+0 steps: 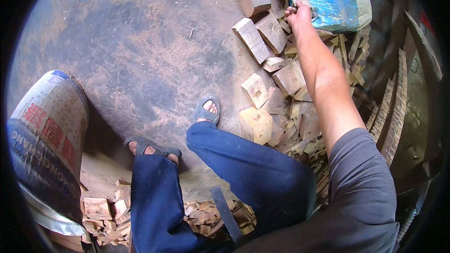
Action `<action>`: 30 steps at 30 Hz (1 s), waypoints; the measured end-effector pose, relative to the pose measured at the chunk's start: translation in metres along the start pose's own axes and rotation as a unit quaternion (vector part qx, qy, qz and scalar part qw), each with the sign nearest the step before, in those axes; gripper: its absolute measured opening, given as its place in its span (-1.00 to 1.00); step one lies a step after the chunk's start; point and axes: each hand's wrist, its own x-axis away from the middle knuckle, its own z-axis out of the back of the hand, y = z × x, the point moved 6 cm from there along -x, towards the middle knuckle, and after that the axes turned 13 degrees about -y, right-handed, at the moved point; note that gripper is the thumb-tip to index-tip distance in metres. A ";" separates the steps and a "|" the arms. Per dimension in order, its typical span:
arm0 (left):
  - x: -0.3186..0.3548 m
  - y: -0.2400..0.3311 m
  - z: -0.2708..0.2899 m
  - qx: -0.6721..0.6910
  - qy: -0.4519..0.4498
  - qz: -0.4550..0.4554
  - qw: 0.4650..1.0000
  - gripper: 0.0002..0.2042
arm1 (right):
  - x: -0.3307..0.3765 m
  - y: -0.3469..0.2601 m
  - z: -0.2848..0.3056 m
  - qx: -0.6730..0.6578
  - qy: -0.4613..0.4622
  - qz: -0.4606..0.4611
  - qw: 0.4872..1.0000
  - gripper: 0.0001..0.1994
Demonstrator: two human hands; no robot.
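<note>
The right arm is stretching toward the upper right of the frame, its right hand [298, 15] curling its fingers closed.

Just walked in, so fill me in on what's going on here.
A person in blue trousers and sandals stands on a dusty floor, leaning over a pile of wood offcuts. Their right hand is stretched out to the far end of the pile, fingers curled at the edge of a blue and green sack; whether it has a grip on anything I cannot tell. The left hand is out of sight. A large printed sack stands at their left, with more scraps beside it.
</note>
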 end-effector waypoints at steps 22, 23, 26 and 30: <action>0.111 -0.163 0.188 0.147 0.080 0.075 0.983 -0.57 | 0.565 -0.068 -0.066 0.349 -0.148 0.387 0.840 -0.75; 0.120 -0.170 0.197 0.156 0.083 0.079 0.981 -0.57 | 0.596 -0.087 -0.070 0.332 -0.186 0.402 0.833 -0.75; 0.112 -0.137 0.198 0.181 0.084 0.037 0.979 -0.59 | 0.690 -0.163 -0.072 0.308 -0.229 0.497 0.778 -0.74; 0.129 -0.127 0.197 0.315 0.132 0.029 0.939 -0.60 | 0.799 -0.233 -0.061 0.237 -0.344 0.561 0.715 -0.68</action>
